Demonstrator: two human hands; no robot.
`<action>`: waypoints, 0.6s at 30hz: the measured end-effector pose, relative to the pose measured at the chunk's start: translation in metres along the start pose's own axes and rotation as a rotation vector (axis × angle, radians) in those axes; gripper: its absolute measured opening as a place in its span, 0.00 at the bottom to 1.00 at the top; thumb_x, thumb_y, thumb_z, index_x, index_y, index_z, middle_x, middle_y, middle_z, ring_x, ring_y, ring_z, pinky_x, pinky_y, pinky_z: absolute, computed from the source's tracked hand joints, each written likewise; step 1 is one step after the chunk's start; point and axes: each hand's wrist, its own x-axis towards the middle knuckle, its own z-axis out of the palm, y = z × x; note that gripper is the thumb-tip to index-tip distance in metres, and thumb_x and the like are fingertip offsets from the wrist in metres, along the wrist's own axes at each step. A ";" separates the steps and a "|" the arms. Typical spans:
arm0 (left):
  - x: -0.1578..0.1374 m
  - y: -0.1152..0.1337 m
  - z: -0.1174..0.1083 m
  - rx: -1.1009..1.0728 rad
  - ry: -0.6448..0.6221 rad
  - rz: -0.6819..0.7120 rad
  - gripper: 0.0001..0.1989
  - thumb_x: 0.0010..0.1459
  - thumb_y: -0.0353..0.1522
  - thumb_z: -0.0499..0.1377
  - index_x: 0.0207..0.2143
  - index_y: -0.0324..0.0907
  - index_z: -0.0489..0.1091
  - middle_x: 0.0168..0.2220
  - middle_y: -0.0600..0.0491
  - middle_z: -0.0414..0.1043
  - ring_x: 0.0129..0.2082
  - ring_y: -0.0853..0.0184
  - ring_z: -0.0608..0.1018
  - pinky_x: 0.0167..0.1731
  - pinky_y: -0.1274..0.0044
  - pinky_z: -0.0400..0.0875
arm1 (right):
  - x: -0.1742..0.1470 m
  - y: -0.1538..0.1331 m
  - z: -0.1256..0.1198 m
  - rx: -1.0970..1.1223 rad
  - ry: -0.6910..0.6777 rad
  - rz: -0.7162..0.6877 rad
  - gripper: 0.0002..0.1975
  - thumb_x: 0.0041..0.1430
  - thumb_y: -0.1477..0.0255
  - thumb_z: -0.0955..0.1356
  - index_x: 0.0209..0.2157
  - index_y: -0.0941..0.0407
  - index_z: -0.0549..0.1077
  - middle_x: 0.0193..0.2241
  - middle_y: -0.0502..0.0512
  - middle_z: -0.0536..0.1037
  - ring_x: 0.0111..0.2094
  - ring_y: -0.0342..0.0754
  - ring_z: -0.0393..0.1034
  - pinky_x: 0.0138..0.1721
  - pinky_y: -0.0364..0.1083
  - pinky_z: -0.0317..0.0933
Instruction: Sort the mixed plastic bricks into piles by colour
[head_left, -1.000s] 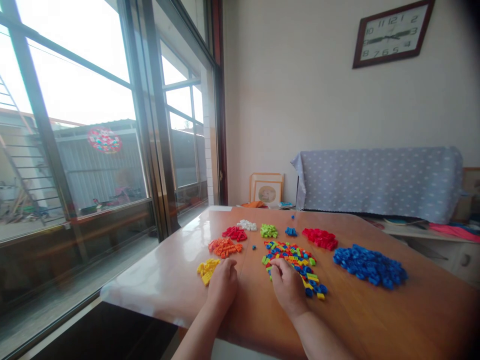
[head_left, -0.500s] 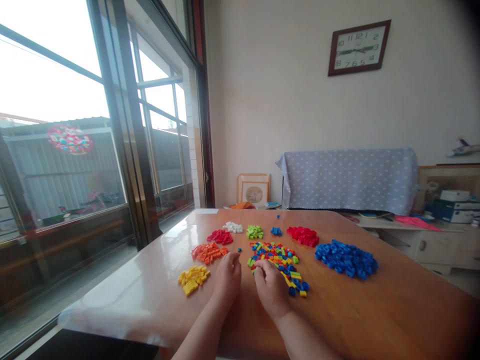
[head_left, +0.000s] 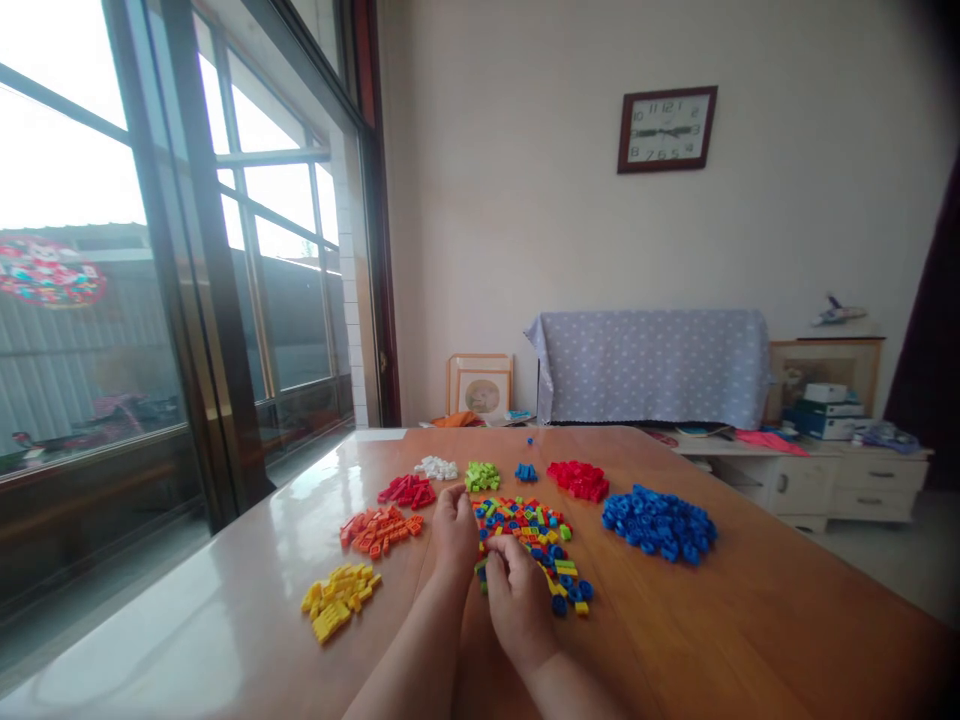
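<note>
Several sorted piles of plastic building bricks lie on the wooden table around a mixed pile [head_left: 525,518] of many colours. My left hand [head_left: 454,535] reaches past the mixed pile's left edge, just short of the light green bricks [head_left: 482,476]. Its fingers are drawn together; whatever is between them is hidden. My right hand [head_left: 517,605] is at the near left side of the mixed pile, with thumb and fingers curled into a pinch. I cannot make out anything in that pinch. Left of my hands are orange bricks [head_left: 380,530] and yellow bricks [head_left: 341,600].
Farther back lie white bricks [head_left: 436,468], dark red bricks [head_left: 406,490], a few blue bricks [head_left: 526,472] and red bricks [head_left: 578,480]. A large heap of round blue pieces [head_left: 660,523] is on the right of the table [head_left: 712,640]. A glass window [head_left: 285,290] borders the left side.
The view has turned, shifting the scene left. My left hand has moved forward toward the light green pile. A small dark blue piece that lay beyond it no longer shows. My right hand stays pinched.
</note>
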 end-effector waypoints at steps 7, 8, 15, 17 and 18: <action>0.006 -0.018 -0.004 0.121 -0.116 0.014 0.14 0.58 0.39 0.55 0.41 0.40 0.73 0.39 0.47 0.78 0.42 0.58 0.79 0.45 0.68 0.72 | -0.004 -0.006 0.000 0.110 -0.007 0.041 0.12 0.64 0.70 0.62 0.41 0.52 0.76 0.39 0.54 0.81 0.41 0.51 0.76 0.44 0.47 0.68; 0.008 -0.020 -0.005 0.139 -0.110 0.000 0.14 0.57 0.39 0.55 0.41 0.40 0.73 0.40 0.46 0.78 0.43 0.58 0.79 0.45 0.68 0.72 | -0.005 -0.007 0.000 0.132 -0.015 0.053 0.12 0.64 0.69 0.62 0.42 0.52 0.76 0.40 0.54 0.81 0.42 0.51 0.76 0.45 0.47 0.68; 0.011 -0.026 0.002 0.082 -0.170 -0.013 0.17 0.57 0.41 0.56 0.42 0.40 0.73 0.38 0.47 0.79 0.39 0.59 0.79 0.40 0.70 0.73 | 0.006 -0.005 -0.015 0.369 -0.002 0.273 0.16 0.63 0.61 0.65 0.46 0.55 0.75 0.40 0.57 0.80 0.39 0.50 0.75 0.40 0.46 0.70; 0.009 -0.027 0.003 0.072 -0.178 -0.044 0.17 0.56 0.41 0.56 0.41 0.39 0.73 0.38 0.47 0.79 0.39 0.59 0.80 0.40 0.71 0.73 | 0.018 0.001 -0.036 0.415 0.035 0.338 0.18 0.61 0.60 0.66 0.48 0.55 0.74 0.39 0.56 0.80 0.36 0.49 0.74 0.35 0.44 0.68; 0.009 -0.027 0.004 0.074 -0.182 -0.057 0.17 0.56 0.41 0.57 0.41 0.39 0.73 0.38 0.47 0.79 0.39 0.59 0.80 0.40 0.71 0.73 | 0.025 0.006 -0.049 0.413 0.052 0.354 0.19 0.60 0.59 0.67 0.48 0.56 0.73 0.38 0.55 0.79 0.35 0.48 0.73 0.33 0.43 0.67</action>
